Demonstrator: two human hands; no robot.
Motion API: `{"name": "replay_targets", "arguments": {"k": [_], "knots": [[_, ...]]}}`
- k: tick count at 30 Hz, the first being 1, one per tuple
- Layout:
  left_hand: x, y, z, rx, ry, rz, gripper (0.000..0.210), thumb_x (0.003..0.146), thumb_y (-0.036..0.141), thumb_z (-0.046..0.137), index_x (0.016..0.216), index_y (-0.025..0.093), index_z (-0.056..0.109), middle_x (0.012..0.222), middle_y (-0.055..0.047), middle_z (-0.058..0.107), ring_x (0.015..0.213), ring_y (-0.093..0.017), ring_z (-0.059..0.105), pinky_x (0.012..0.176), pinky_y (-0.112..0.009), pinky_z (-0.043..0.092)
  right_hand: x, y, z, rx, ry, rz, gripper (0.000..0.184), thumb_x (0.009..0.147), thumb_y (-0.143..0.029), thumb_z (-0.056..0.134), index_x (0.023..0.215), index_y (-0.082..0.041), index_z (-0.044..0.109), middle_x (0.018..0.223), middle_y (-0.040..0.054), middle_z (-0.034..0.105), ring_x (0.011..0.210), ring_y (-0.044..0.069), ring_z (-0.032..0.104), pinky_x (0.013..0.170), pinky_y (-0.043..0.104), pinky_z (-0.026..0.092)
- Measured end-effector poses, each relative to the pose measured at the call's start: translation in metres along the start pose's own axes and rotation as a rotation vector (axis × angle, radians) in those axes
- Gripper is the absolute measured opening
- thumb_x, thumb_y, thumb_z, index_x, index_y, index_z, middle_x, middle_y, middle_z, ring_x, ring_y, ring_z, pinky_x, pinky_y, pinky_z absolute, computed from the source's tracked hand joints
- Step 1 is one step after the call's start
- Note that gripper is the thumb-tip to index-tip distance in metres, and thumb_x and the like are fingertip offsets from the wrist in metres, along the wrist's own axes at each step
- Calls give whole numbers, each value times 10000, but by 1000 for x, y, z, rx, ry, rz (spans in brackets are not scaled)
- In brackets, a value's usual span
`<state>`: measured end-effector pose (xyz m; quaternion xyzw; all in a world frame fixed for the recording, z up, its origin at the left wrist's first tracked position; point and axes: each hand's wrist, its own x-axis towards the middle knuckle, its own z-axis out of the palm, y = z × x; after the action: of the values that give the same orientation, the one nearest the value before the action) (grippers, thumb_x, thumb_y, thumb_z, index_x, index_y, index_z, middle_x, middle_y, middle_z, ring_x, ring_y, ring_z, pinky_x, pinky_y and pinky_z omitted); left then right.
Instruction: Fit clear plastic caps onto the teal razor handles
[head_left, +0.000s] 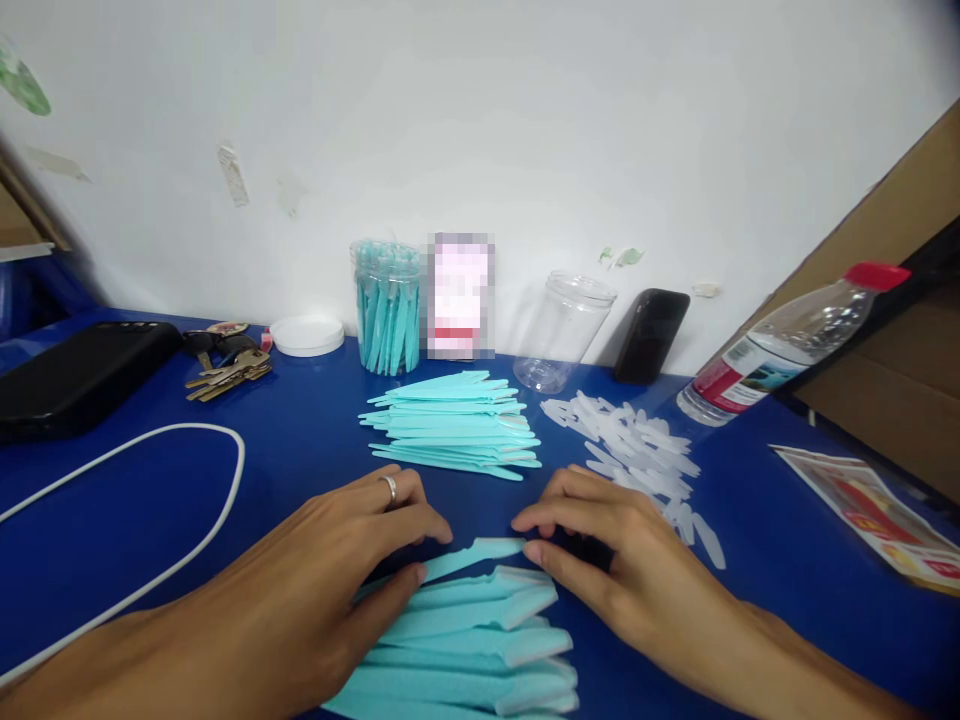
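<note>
A single turquoise eyebrow razor (480, 550) lies between my two hands, above the front pile. The thumb and forefinger of my left hand (367, 530), which wears a ring, close around its handle. At its blade end, the thumb and forefinger of my right hand (611, 535) pinch the tip. Under and in front of the left hand is a fanned pile of turquoise eyebrow razors (480, 650), heads to the right. Beyond my fingers lies a second stack of turquoise razors (454, 425). Right of it spreads a heap of translucent white blade covers (637, 445).
Against the wall stand a clear jar full of razors (388, 310), a blurred upright screen (461, 300), an open clear jar (562, 330), and a dark phone (651, 335). A bottle (787, 350) and packet (877, 515) are right; keys (232, 375), white lid (307, 335), cable (240, 460), black case (82, 375) left.
</note>
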<state>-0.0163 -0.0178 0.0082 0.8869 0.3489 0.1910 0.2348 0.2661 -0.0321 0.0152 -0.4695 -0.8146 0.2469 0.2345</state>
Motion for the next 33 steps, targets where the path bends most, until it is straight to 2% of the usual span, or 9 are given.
{"name": "replay_targets", "arguments": {"k": [9,14,19,25,33], "knots": [[4,-1,1,0,-25,-67,228,999,186,469,1040,289,669,1042,4,632,910,-167,649,787,-278,498,6,2,3,24,-10,43,120,961,-147,694,988,-231,775,913,26,686,872,197,644,734,323,461],[6,-4,3,-15,-12,-99,197,1024,210,477,1018,280,661,1054,5,626,926,-166,633,804,-282,486,8,1,4,12,18,40,173,920,-56,682,860,-214,718,847,8,665,808,178,612,698,307,443],[5,-5,1,-17,-22,-100,169,1031,252,513,1017,306,672,1044,22,628,914,-160,634,777,-276,476,5,1,2,26,35,32,180,894,-32,668,879,-211,683,867,4,668,790,168,593,689,301,452],[5,-5,1,-2,-14,-100,173,1009,223,522,1023,308,672,1038,22,633,907,-162,639,775,-280,476,4,2,2,48,-14,34,154,955,-119,663,1034,-228,740,940,21,677,864,184,632,737,318,471],[2,-4,2,-9,-38,-115,169,1017,240,523,968,292,677,1031,17,636,888,-162,627,745,-280,466,6,3,0,88,-51,41,121,984,-177,671,974,-220,783,941,28,684,876,179,651,744,313,472]]}}
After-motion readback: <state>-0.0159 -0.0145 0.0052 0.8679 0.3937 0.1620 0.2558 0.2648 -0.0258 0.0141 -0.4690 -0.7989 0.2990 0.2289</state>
